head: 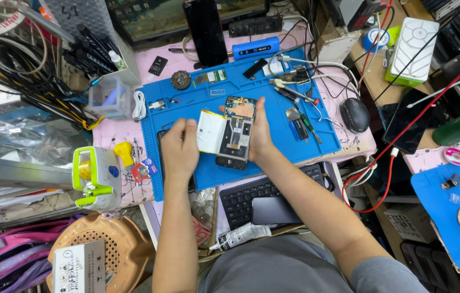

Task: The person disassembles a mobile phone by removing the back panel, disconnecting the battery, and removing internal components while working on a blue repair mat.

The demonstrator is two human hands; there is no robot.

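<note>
Opened phone sits over the blue mat, long axis running away from the person, top end far. Right hand wraps its right edge. Left hand pinches the white battery, just left of the phone and touching it.
</note>
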